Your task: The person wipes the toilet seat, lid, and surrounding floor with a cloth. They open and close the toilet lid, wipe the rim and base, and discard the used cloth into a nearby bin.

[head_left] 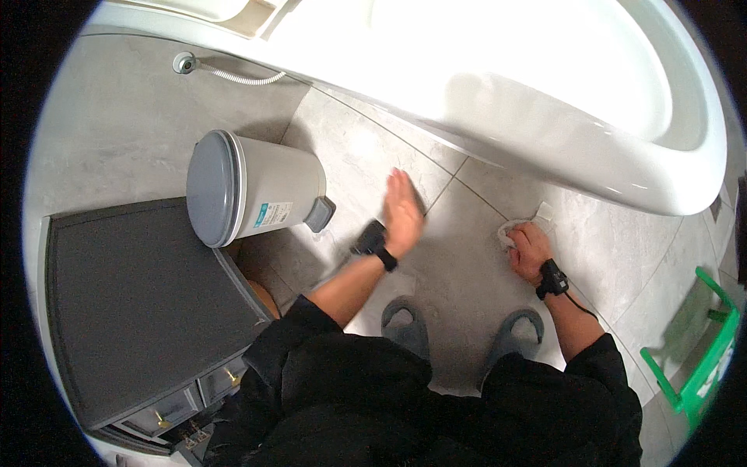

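Observation:
My right hand [530, 250] grips a crumpled white cloth or tissue [511, 231] low over the grey floor tiles [461, 245], with a small pale flat piece beside it. My left hand [404, 217] holds nothing; its fingers are extended and slightly blurred, over the floor between the pedal bin [280, 181] and my right hand. Both wrists carry black strapped devices. Beneath my arms, grey slippers [405, 330] are on my feet.
A white bathtub [583, 157] curves across the top. At left stand the lidded bin and a dark grey cabinet [140, 303] with drawers. A white corrugated hose [239, 77] runs from a wall fitting. A green plastic stool [709, 356] lies at right.

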`<state>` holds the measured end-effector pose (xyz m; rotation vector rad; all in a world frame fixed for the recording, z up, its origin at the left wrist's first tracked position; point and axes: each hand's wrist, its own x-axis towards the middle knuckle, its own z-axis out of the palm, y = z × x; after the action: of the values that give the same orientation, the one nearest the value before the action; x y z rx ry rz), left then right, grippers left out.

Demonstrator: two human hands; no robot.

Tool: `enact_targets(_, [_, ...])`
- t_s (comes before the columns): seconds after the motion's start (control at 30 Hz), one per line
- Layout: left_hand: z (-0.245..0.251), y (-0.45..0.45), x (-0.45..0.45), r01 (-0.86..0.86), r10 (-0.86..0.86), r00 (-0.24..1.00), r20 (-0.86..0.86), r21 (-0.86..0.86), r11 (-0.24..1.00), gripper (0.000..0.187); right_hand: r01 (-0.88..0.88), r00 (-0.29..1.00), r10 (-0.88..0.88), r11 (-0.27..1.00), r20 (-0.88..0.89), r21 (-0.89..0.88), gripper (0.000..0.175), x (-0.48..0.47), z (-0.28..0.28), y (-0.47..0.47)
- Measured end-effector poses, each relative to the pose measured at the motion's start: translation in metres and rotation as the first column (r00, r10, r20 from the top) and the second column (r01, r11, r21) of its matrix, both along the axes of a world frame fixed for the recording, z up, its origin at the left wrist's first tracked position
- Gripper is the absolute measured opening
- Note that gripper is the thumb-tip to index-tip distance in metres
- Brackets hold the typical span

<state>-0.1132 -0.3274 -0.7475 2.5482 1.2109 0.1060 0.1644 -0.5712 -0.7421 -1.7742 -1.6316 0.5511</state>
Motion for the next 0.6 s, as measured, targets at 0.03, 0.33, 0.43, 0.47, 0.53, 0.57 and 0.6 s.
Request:
enact_targets(0.03, [0.006,-0.028,0.009,-0.040,0.041,0.998,0.036,-0.034,0.999,0.066,0.011,1.000,-0.011,1.000,0.009,0.024,0.041,0.000,0.000,0.000])
enact_targets(0.33, [0.061,-0.002,0.006,-0.218,0.230,0.950,0.211,-0.078,0.973,0.058,-0.011,1.000,0.010,0.999,0.015,0.040,0.042,0.001,0.005,0.001])
enact_targets(0.43, [0.057,0.018,-0.009,-0.313,0.335,0.906,0.260,-0.123,0.942,0.055,-0.004,1.000,0.006,0.996,-0.017,0.092,0.041,0.001,0.009,0.002])
enact_targets(0.47, [0.054,0.021,-0.013,-0.312,0.324,0.919,0.227,-0.088,0.946,0.055,-0.007,1.000,0.007,0.996,-0.009,0.087,0.041,0.002,0.009,0.002])
enact_targets(0.53, [0.049,0.021,-0.016,-0.267,0.281,0.944,0.173,-0.098,0.959,0.056,-0.007,1.000,0.007,0.997,-0.001,0.072,0.040,0.001,0.010,0.002])
enact_targets(0.57, [0.047,0.018,-0.017,-0.275,0.290,0.951,0.111,-0.129,0.953,0.057,-0.005,1.000,0.005,0.998,-0.004,0.065,0.040,0.001,0.011,0.003])
enact_targets(0.6, [0.045,0.013,-0.015,-0.252,0.259,0.962,0.081,-0.093,0.963,0.056,-0.001,1.000,0.001,0.999,-0.004,0.049,0.040,0.001,0.011,0.003])
